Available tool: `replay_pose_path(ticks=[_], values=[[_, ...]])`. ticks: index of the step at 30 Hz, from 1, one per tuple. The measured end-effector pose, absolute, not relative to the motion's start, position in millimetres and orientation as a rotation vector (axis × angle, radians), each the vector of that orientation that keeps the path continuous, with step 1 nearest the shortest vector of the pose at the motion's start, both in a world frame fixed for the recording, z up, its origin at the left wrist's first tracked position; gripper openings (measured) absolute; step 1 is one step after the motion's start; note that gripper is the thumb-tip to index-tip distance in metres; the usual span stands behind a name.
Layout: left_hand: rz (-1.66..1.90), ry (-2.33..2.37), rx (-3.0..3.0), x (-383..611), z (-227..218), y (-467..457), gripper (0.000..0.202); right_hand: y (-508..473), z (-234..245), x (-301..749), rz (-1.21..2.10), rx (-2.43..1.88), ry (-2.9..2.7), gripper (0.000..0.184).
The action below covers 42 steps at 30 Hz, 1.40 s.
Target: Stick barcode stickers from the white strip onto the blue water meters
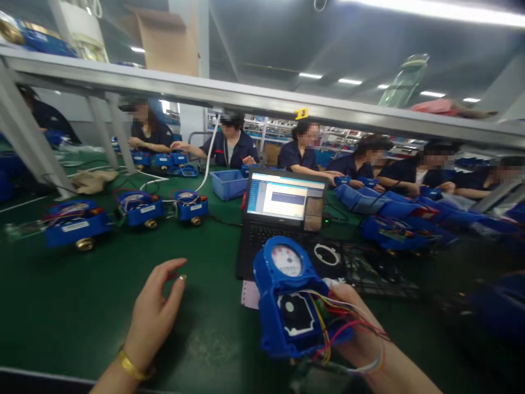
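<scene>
My right hand (359, 328) grips a blue water meter (287, 298) from its right side, tilted toward me. The meter shows a white dial on top, a black part in an open lower housing, and loose red, yellow and white wires trailing over my fingers. My left hand (158, 312), with a gold bracelet on the wrist, hovers over the green table (82, 306) to the left of the meter. Its fingers are loosely curled and apart, with nothing in them.
An open laptop (283, 210) stands just behind the meter. Three blue meters (139, 209) sit in a row at the left. A blue bin (228, 184) is at the back. Several people in dark blue work across the table. More blue meters (394, 230) pile at the right.
</scene>
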<state>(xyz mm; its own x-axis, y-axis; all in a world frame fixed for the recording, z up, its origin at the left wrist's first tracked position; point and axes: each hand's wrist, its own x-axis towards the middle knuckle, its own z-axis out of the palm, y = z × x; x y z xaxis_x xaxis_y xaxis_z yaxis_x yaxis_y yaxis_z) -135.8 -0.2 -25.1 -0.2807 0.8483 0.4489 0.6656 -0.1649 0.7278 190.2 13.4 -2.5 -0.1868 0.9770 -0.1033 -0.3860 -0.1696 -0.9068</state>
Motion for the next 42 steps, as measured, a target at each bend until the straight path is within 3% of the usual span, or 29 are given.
replay_pose_path(ticks=[5,12,16,22,28,31,35,38,42], values=[[1.403,1.587,1.376,-136.2,-32.6,-56.5,0.050,5.2,-32.1,118.7,2.009,-0.867,-0.854,0.039],[1.350,1.347,1.520,-134.8,-64.5,-97.2,0.083,20.3,-46.5,67.1,2.024,-0.948,-0.902,0.037],[1.342,1.542,1.850,-134.5,-67.7,-96.6,0.082,44.4,-40.2,46.3,2.070,-1.002,-0.886,0.032],[1.163,1.681,2.483,-142.9,-37.9,-67.8,0.060,72.4,-31.5,21.3,2.138,-1.092,-0.875,0.037],[0.842,1.623,2.914,-156.5,-20.3,-44.2,0.056,65.2,-39.6,33.6,1.999,-1.154,-0.960,0.052],[0.783,1.582,2.996,-160.6,-20.1,-39.7,0.053,46.1,-50.2,54.0,1.644,-1.109,-1.169,0.047],[0.860,1.560,2.998,-161.5,-23.4,-38.9,0.052,19.8,-51.0,70.6,1.158,-1.047,-1.511,0.027],[0.894,1.571,2.994,-160.6,-24.5,-38.9,0.052,14.6,-43.1,68.5,1.132,-1.025,-1.629,0.022],[0.875,1.560,2.975,-160.9,-21.2,-38.6,0.049,23.3,-32.9,60.5,1.210,-1.057,-1.605,0.036]])
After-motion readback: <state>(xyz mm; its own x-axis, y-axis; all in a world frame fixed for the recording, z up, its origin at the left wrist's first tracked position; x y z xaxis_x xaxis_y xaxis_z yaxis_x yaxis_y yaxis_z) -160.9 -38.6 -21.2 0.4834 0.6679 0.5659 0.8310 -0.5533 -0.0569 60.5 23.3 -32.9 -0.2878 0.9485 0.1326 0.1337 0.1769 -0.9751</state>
